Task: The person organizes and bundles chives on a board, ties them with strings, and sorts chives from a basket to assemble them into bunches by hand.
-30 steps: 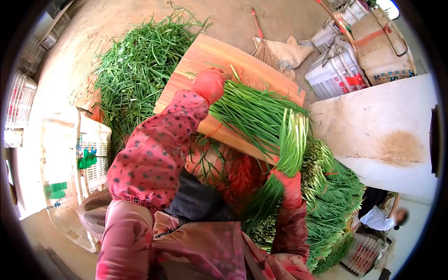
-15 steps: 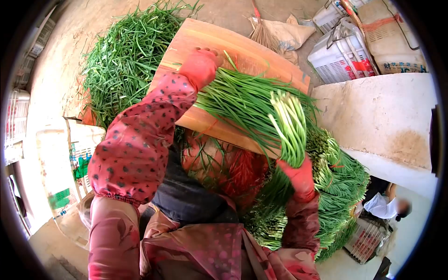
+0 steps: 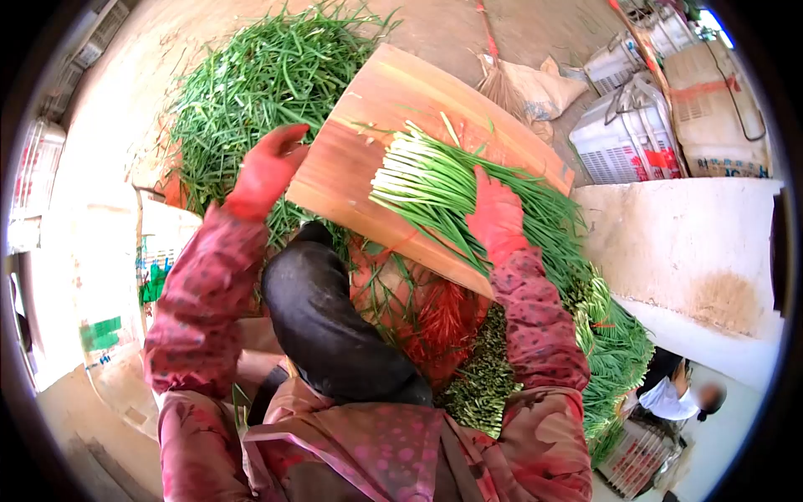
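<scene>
My left hand (image 3: 269, 171), in a red glove, is off the left edge of the wooden board (image 3: 347, 167) with fingers apart and nothing in it. On the board lies a bunch of garlic chives (image 3: 427, 180), pale stem ends to the left and green leaves trailing right. Over the middle of this bunch is my right hand (image 3: 498, 213), also gloved in red, its fingers curled around the stalks. The undersides of those fingers are hidden. A few small stem bits lie on the board near the pale ends.
A heap of loose green leaves (image 3: 268, 79) lies beyond the board's left side. Bundled chives (image 3: 615, 360) are stacked at the right, by a white ledge (image 3: 677, 251). Red ties (image 3: 443, 318) lie below the board. Crates (image 3: 627, 130) and a broom (image 3: 502, 88) stand behind. Another person (image 3: 673, 397) is at lower right.
My right hand has brought the upright bunch onto the board, stem ends now left. My left hand has moved off the board to the left, fingers spread.
</scene>
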### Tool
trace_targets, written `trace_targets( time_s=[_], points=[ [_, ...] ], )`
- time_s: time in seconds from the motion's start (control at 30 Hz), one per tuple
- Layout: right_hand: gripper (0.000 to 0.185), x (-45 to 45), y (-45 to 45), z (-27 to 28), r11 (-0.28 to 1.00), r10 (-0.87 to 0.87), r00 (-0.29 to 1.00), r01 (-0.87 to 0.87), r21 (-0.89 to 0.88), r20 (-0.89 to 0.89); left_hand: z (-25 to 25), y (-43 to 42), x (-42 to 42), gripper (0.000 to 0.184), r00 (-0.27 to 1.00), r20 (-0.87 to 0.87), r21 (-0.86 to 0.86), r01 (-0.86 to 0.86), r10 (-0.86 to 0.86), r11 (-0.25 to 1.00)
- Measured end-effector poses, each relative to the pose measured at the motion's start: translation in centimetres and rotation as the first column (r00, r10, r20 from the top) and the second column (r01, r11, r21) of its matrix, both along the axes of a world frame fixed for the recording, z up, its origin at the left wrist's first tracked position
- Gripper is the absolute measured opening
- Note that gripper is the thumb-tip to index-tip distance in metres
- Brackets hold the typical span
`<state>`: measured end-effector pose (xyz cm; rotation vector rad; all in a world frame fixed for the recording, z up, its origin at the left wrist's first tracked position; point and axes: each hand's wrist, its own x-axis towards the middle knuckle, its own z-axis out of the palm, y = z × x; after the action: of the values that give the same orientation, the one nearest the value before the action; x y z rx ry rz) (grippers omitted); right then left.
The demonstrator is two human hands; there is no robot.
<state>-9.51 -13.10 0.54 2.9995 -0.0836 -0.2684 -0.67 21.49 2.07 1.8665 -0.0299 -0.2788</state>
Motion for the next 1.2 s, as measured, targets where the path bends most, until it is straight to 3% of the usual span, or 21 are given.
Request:
trace_targets(
  time_s=[0.07,0.17,0.23,0.3,0.33,0.37,0.43,0.47,0.5,0.53,0.57,0.63,0.7,0.77,0.83,0.87,0.9,0.97,1.03,1.17,1.2],
  points=[
    [0.079,-0.5,-0.2,0.7,0.998,-0.004,0.999,0.006,0.067,-0.034,-0.5,4.9,-3.1,0.036,0.998,0.015,0.036,-0.066,0.066,0.997],
    [0.079,0.9,-0.7,0.9,0.997,-0.056,0.991,0.063,0.054,-0.123,-3.5,11.2,-9.7,0.035,0.974,-0.049,-0.105,-0.225,0.221,0.969],
    [0.082,0.9,-1.6,-1.7,0.993,-0.032,0.999,0.029,0.116,0.021,-3.4,13.0,-15.0,0.037,0.969,0.116,0.226,-0.238,0.217,0.945],
    [0.090,0.8,-2.4,-2.7,0.977,0.004,1.000,-0.003,0.214,-0.002,-2.9,14.1,-20.4,0.039,0.996,-0.009,0.494,-0.069,0.085,0.867],
    [0.092,0.8,-1.8,-0.8,0.979,0.046,0.996,-0.031,0.200,-0.074,-3.8,14.9,-22.5,0.042,0.951,-0.308,0.653,0.237,-0.033,0.719],
    [0.095,0.7,-1.3,2.0,0.982,0.079,0.986,-0.051,0.182,-0.145,-2.5,15.1,-24.3,0.042,0.949,-0.315,0.656,0.210,0.010,0.725],
    [0.098,1.6,-1.8,5.3,0.962,0.170,0.940,-0.093,0.257,-0.297,1.1,15.2,-26.9,0.039,0.865,-0.421,0.574,0.488,-0.274,0.658],
    [0.098,2.4,-0.6,6.8,0.961,0.193,0.934,-0.117,0.251,-0.301,1.7,15.9,-27.9,0.039,0.870,-0.423,0.568,0.473,-0.254,0.674],
    [0.095,3.3,0.8,8.2,0.980,0.182,0.931,-0.145,0.137,-0.317,2.0,16.5,-28.8,0.041,0.876,-0.406,0.508,0.454,-0.261,0.732],
    [0.091,4.3,2.3,9.3,0.985,0.172,0.930,-0.174,0.022,-0.324,2.4,17.3,-29.4,0.042,0.885,-0.383,0.447,0.429,-0.265,0.785],
    [0.091,5.3,4.4,9.7,0.980,0.190,0.926,-0.196,0.014,-0.327,3.3,18.0,-29.8,0.042,0.890,-0.382,0.440,0.411,-0.248,0.799],
    [0.075,6.5,10.7,10.0,0.943,0.282,0.934,-0.227,0.244,-0.218,5.5,19.8,-30.0,0.047,0.944,-0.291,0.367,0.260,-0.155,0.893],
    [0.058,5.2,20.2,10.3,0.848,0.446,0.861,-0.320,0.422,-0.243,7.2,22.2,-30.5,0.046,0.970,-0.210,0.329,0.188,-0.122,0.926],
    [0.050,3.4,28.7,8.9,0.571,0.788,0.609,-0.672,0.472,-0.085,9.6,25.1,-31.3,0.046,0.989,-0.137,0.307,0.096,-0.056,0.947],
    [0.050,1.9,37.6,8.9,0.127,0.905,0.328,-0.817,0.562,0.273,12.2,28.3,-32.1,0.041,0.978,-0.210,0.163,0.029,0.006,0.986],
    [0.050,1.5,41.3,9.2,0.084,0.911,0.292,-0.821,0.565,0.290,12.7,29.9,-32.8,0.035,0.992,-0.088,0.187,-0.070,0.087,0.980],
    [0.047,1.1,44.7,9.5,0.002,0.876,0.239,-0.870,0.492,0.419,12.9,31.5,-33.7,0.030,0.945,-0.142,0.050,-0.291,0.295,0.955],
    [0.037,2.1,50.5,8.6,-0.121,0.746,0.180,-0.910,0.396,0.641,13.0,35.0,-34.2,0.030,0.769,-0.333,-0.096,-0.603,0.545,0.792],
    [0.032,4.8,54.9,6.1,-0.040,0.729,0.291,-0.886,0.463,0.619,10.0,39.2,-34.1,0.029,0.671,-0.303,-0.004,-0.711,0.676,0.704],
    [0.024,10.1,60.3,0.0,-0.040,0.713,0.360,-0.837,0.546,0.602,1.5,46.1,-30.8,0.035,0.606,-0.207,0.144,-0.758,0.768,0.637],
    [0.023,10.4,60.7,-0.8,0.112,0.756,0.463,-0.788,0.605,0.463,-1.0,47.5,-29.5,0.041,0.595,-0.158,0.213,-0.758,0.788,0.616]
  ],
)
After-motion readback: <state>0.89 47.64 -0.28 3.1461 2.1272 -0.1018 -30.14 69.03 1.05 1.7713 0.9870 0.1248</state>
